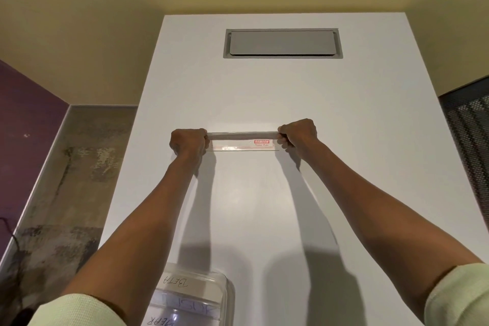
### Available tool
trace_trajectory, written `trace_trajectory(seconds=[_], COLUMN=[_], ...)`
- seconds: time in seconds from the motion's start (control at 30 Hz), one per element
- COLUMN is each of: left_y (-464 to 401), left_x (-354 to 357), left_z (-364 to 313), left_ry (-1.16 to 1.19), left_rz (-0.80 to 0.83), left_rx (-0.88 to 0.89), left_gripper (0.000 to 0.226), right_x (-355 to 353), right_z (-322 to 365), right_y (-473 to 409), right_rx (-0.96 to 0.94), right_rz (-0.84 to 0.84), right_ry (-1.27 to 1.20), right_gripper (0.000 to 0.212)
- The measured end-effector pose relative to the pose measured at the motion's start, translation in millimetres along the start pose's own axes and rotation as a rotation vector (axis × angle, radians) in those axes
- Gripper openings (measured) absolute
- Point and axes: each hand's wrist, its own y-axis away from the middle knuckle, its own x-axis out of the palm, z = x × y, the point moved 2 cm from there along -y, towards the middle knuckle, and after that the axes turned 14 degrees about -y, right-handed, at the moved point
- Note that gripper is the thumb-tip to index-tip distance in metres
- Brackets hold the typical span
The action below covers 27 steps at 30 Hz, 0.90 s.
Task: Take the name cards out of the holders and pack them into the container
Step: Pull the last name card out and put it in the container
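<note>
A clear acrylic name plate holder with a red label lies on the white table at its middle. My left hand grips its left end and my right hand grips its right end, fingers curled around it. I cannot tell whether a card sits inside. A clear plastic container stands at the near edge, left of centre, holding several white name cards with handwritten words.
A grey recessed cable hatch is set into the far part of the table. A stained concrete floor and purple wall lie to the left. A dark mesh chair is at the right edge.
</note>
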Motion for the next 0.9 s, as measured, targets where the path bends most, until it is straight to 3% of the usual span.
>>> trace_trajectory(seconds=[0.23,0.33,0.4,0.53,0.67,0.7,0.9], left_y=[24.6,32.0,34.4,39.5,41.7,42.4,49.4], left_x=[-10.3,-10.9,-10.4,-7.4,0.1,3.0,16.9], left_z=[3.2,1.3,4.7,15.8,27.7,30.9,49.4], left_ry=[-0.002,0.065,0.069,-0.058,-0.333,-0.385,-0.483], left_rz=[0.018,0.139,0.157,0.039,0.000,-0.015,-0.036], left_rx=[-0.046,-0.033,0.012,0.176,0.358,0.371,0.402], left_gripper=[0.021,0.011,0.021,0.028,0.008,0.018,0.021], right_x=[-9.4,-18.6,-26.6,-41.1,-51.2,-53.5,-59.9], right_z=[10.1,12.3,8.4,-6.6,-25.0,-29.9,-52.5], right_y=[19.1,27.0,29.5,27.7,27.3,27.7,29.1], right_rx=[0.006,-0.072,-0.148,-0.220,-0.296,-0.304,-0.345], right_rz=[-0.030,-0.025,-0.027,-0.064,-0.111,-0.128,-0.142], right_ry=[0.039,0.082,0.124,0.130,0.189,0.193,0.186], right_gripper=[0.007,0.016,0.020,0.019,0.012,0.013,0.021])
